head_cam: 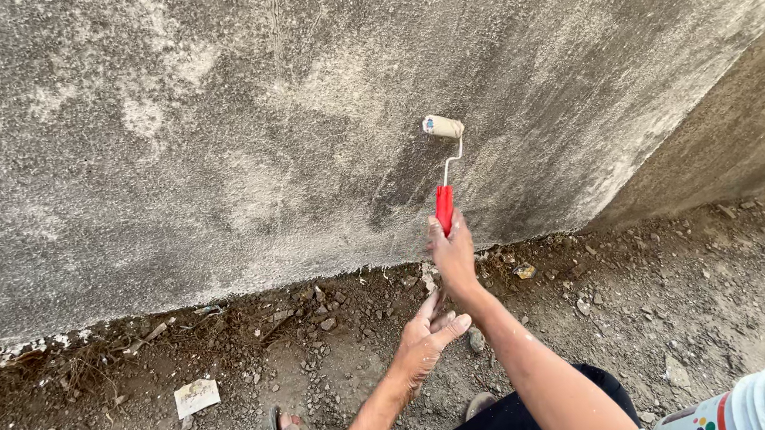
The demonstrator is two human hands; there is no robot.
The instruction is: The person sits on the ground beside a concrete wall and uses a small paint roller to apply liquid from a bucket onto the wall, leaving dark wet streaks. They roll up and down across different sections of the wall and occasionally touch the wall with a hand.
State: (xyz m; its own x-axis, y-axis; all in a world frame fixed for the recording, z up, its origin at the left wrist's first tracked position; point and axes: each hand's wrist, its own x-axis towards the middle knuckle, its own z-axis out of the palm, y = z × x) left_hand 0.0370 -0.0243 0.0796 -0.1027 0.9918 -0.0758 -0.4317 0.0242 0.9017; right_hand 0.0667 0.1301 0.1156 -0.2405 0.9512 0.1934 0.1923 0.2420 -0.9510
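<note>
Head view: my right hand [453,253] grips the red-handled paint roller [442,126] against the grey wall [222,145]; my left hand [426,339] hangs spread, empty

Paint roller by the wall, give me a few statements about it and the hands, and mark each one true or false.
1. The right hand grips the paint roller by its red handle. True.
2. The roller's sleeve lies on the ground. False: it is up against the grey concrete wall.
3. The left hand holds a brush. False: it is open and holds nothing, fingers spread above the dirt ground.
4. A white paint bucket shows at the lower right corner. True.
5. The roller handle is blue. False: it is red, with a bent metal shaft up to a pale sleeve.
</note>
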